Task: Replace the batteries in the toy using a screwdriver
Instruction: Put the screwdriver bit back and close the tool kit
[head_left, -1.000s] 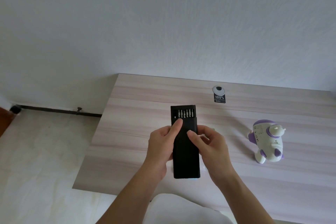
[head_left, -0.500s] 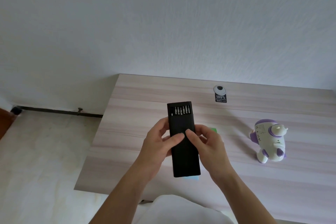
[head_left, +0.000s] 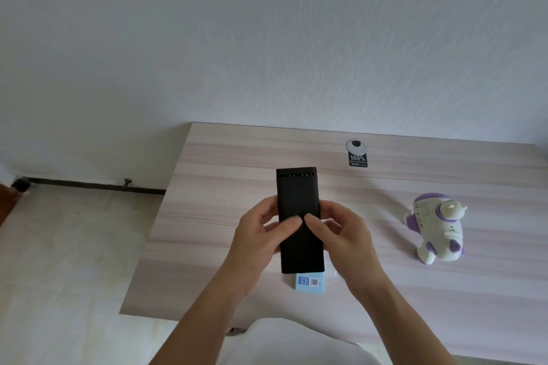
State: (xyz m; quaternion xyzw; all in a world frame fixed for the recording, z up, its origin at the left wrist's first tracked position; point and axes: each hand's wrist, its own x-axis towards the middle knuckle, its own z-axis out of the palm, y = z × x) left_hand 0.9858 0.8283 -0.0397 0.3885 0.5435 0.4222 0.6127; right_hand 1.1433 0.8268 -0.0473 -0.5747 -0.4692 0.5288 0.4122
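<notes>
A long black screwdriver-bit case (head_left: 299,204) is held above the wooden table (head_left: 225,157), its inner tray showing only as a thin slot with bit tips at the far end. My left hand (head_left: 261,234) grips its left side, thumb across the top. My right hand (head_left: 341,234) grips the right side, thumb meeting the left thumb on the case's face. The white and purple rocket-shaped toy (head_left: 436,228) stands on the table to the right, apart from both hands. A light blue battery pack (head_left: 310,283) lies on the table, partly hidden under the case.
A round cable grommet with a black "100%" sticker (head_left: 357,154) sits near the table's far edge. The table's left edge drops to a pale floor with a dark pipe (head_left: 89,185) along the wall. My white-clad lap shows at the bottom.
The case's inner tray has slid back in, so the row of bits is almost hidden. Both thumbs have come together lower on the case, which has lifted slightly.
</notes>
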